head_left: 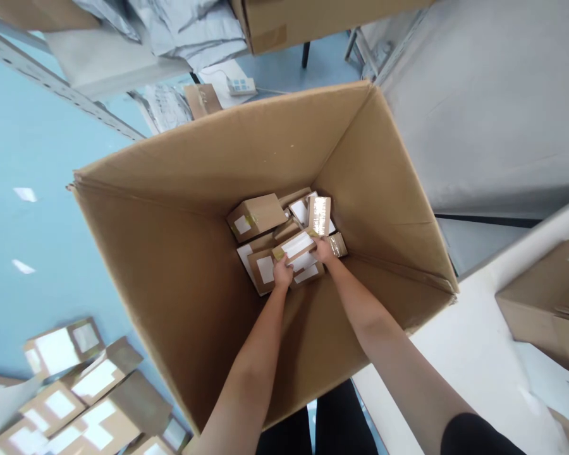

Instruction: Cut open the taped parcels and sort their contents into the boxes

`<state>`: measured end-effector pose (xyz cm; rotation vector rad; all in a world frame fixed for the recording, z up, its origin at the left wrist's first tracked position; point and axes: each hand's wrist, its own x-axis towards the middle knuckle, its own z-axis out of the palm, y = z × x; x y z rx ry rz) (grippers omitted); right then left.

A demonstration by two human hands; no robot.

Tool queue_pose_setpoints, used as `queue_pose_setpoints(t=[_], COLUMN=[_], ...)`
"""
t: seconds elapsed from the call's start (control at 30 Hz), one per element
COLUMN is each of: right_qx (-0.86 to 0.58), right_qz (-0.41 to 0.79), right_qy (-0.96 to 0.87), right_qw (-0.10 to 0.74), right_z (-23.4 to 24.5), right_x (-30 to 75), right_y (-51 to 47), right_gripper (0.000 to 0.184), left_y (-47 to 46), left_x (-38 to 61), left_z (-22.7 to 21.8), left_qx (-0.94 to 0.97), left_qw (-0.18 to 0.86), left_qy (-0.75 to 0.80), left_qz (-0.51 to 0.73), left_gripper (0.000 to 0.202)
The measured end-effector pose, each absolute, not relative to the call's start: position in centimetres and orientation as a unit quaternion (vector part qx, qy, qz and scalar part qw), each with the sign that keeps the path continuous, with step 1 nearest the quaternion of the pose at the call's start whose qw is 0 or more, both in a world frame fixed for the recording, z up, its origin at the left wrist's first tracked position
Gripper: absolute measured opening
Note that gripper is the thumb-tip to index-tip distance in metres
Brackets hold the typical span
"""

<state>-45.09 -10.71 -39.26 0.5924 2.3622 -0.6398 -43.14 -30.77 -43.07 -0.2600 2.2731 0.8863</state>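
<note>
Both my arms reach deep into a large open cardboard box (180, 272). Between my hands is a small cardboard parcel (298, 246) with a white label. My left hand (282, 272) grips its left end, and my right hand (322, 249) grips its right end. Beneath and around it lie several more labelled parcels. A bigger brown carton (256, 217) sits behind and to the left of my hands. Past my right hand stands a parcel with shiny tape (319, 216). The undersides of the held parcel are hidden.
Labelled cartons (95, 411) are piled on the blue floor at lower left. A shelf (118, 69) with grey mailing bags (184, 31) stands at the back, near a power strip (241, 86). At right, a white table (474, 341) bears another carton (545, 297).
</note>
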Motion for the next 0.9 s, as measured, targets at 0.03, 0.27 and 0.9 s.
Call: queue_pose_setpoints(t=[0.03, 0.27, 0.9], right_qx=[0.219, 0.199, 0.284], right_qz=[-0.236, -0.2, -0.146], right_qy=[0.897, 0.925, 0.944], right_qw=[0.303, 0.255, -0.087], right_z=[-38.3, -28.4, 9.1], right_x=[-45.0, -44.6, -31.9], right_y=[-10.8, -10.0, -3.8], right_gripper=[0.068, 0.066, 0.059], left_y=[-30.6, -30.1, -23.2], left_x=[-43.0, -43.9, -43.3], left_z=[-42.3, -32.6, 1.6], left_qx=[-0.108, -0.084, 0.228], left_qw=[0.329, 0.256, 0.069], left_qy=[0.874, 0.891, 0.864], left_qz=[0.342, 0.366, 0.443], left_gripper=[0.062, 0.06, 0.052])
